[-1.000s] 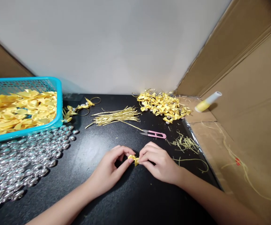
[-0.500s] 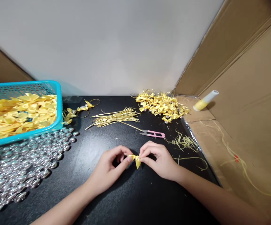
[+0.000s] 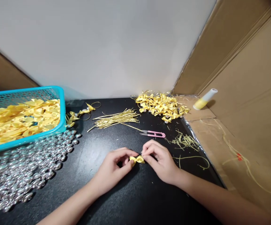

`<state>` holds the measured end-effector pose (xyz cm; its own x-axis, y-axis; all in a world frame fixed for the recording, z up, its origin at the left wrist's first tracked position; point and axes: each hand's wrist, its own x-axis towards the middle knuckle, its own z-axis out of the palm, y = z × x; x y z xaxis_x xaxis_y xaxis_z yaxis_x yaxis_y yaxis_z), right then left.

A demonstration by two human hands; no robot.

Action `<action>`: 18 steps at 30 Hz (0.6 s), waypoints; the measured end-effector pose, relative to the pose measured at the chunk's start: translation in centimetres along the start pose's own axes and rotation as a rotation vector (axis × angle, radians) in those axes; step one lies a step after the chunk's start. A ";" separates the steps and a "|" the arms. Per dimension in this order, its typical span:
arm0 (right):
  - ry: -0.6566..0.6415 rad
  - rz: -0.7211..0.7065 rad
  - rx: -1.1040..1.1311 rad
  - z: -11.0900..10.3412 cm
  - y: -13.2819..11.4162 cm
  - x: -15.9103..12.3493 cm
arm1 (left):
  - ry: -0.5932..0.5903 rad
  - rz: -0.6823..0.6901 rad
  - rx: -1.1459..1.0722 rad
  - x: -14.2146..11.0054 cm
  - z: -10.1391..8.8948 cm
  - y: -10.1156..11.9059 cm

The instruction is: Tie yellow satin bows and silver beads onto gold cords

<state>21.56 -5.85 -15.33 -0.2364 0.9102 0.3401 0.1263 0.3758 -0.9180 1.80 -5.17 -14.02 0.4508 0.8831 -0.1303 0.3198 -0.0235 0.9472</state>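
Between my two hands, just above the black table, is a small yellow satin ribbon bow [image 3: 138,159]. My left hand [image 3: 116,164] pinches its left end between thumb and fingers. The thumb and fingertips of my right hand [image 3: 159,158] are closed at the bow's upper right edge; whether a thin cord is also between them I cannot tell. Beyond the hands lies a pair of pink thread snips [image 3: 155,134], blades pointing left. Behind the snips is a bundle of gold cord pieces [image 3: 116,118].
At left, a blue basket [image 3: 62,109] holds many yellow bows, with silver beads [image 3: 39,168] spread before it. Finished-looking bows with beads and loops [image 3: 161,104] are heaped at the back right. Cord scraps [image 3: 184,140] lie near the right edge. A tube [image 3: 205,99] leans on cardboard.
The bow has turned between my fingers, so both loops now show side by side instead of a hanging point. Both hands stay nearly in place. The view has shifted slightly.
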 end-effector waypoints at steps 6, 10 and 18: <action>0.133 0.021 0.057 0.6 -0.1 -1.2 | 0.219 -0.164 -0.321 0.4 0.1 -0.1; 0.024 0.020 0.058 0.9 -0.3 -1.5 | 0.363 -0.068 -0.384 0.5 0.4 -0.3; 0.113 0.054 0.092 0.8 0.2 -1.4 | 0.145 -0.140 -0.429 -0.3 0.6 -0.3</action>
<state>21.19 -7.22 -16.19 -0.1210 0.9445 0.3055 0.0459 0.3127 -0.9487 2.07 -5.71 -14.40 0.2970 0.9209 -0.2523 -0.0176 0.2695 0.9629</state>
